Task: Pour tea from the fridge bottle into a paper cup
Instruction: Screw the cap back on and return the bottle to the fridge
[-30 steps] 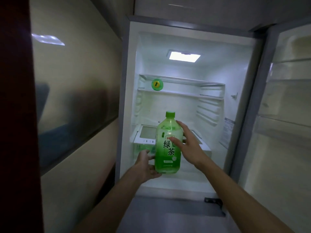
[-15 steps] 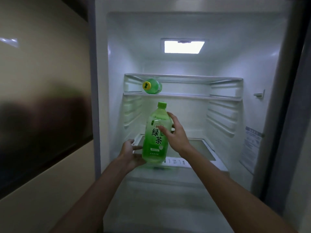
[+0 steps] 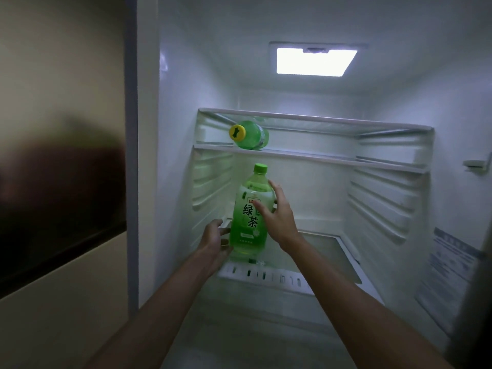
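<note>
My forearms reached up from the bottom of the view into the open fridge (image 3: 149, 182). My left hand (image 3: 214, 242) cupped the foot of the tea bottle (image 3: 249, 217), fingers curled against its lower left side. My right hand (image 3: 277, 217) grasped it higher up, thumb across the label and the other fingers round the far side of the shoulder. So both hands were closed on the bottle, and it stood upright with its green cap (image 3: 260, 168) still screwed on.

A second earlier the bottle had hung at the fridge's front edge, with the door frame wide around it. Now I had leaned in and the bottle was well inside the cabinet, low over the slotted front of the lower shelf (image 3: 266, 274). I could not tell whether its base already touched that shelf or hung just above it.

I judged the bottle was going inward rather than coming out. With the cap on and no paper cup anywhere in view, I could not say from here whether any tea had been poured.

Further back, on the upper shelf (image 3: 332, 158), a second green bottle (image 3: 255, 135) lay on its side, its yellow cap (image 3: 237, 132) toward me. The interior light (image 3: 315, 61) glowed on the ceiling above.
</note>
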The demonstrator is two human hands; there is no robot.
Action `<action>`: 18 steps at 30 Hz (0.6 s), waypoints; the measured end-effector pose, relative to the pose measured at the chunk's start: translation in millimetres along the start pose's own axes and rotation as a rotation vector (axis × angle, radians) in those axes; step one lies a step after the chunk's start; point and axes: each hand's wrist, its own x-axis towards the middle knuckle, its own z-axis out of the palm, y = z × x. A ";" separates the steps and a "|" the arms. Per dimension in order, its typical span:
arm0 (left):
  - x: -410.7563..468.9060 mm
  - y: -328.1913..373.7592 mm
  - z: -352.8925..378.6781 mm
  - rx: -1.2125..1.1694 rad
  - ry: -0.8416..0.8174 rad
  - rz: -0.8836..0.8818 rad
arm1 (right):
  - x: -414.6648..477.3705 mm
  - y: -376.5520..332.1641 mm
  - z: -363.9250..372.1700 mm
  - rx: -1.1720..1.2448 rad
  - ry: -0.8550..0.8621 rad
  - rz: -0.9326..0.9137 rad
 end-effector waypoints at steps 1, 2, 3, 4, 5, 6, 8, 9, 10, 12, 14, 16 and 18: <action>3.8 -1.3 2.3 -0.006 0.003 0.005 | 3.5 3.8 0.4 -0.001 -0.007 -0.001; 6.8 -2.6 4.5 -0.016 -0.002 0.009 | 6.9 7.5 0.9 -0.006 -0.016 -0.002; 9.7 -3.3 6.2 -0.019 -0.010 0.014 | 9.9 10.4 1.2 -0.013 -0.024 -0.002; 13.5 -3.7 7.8 -0.022 -0.022 0.020 | 13.1 13.7 1.7 -0.020 -0.032 -0.001; 16.7 -4.1 9.2 -0.021 -0.027 0.024 | 15.9 16.2 2.0 -0.023 -0.039 0.007; 19.9 -4.7 10.3 -0.019 -0.031 0.028 | 18.3 18.4 2.3 -0.018 -0.045 0.023; 23.8 -4.0 11.9 -0.011 -0.036 0.036 | 23.2 22.9 3.2 -0.006 -0.050 0.054; 25.8 -3.3 12.3 -0.013 -0.036 0.036 | 25.5 25.0 4.1 -0.010 -0.051 0.060; 28.1 -2.9 12.5 -0.021 -0.032 0.035 | 27.7 27.2 5.3 -0.013 -0.054 0.063; 31.8 -2.8 11.4 -0.020 -0.028 0.041 | 30.9 31.0 7.9 -0.004 -0.063 0.073; 36.3 -3.5 9.1 0.001 -0.026 0.051 | 32.7 33.8 9.7 0.017 -0.071 0.096; 40.0 -4.8 5.8 0.018 -0.020 0.057 | 34.8 36.4 11.4 0.038 -0.076 0.115; 44.8 -4.4 2.4 0.032 -0.019 0.052 | 36.9 38.5 12.9 0.045 -0.078 0.113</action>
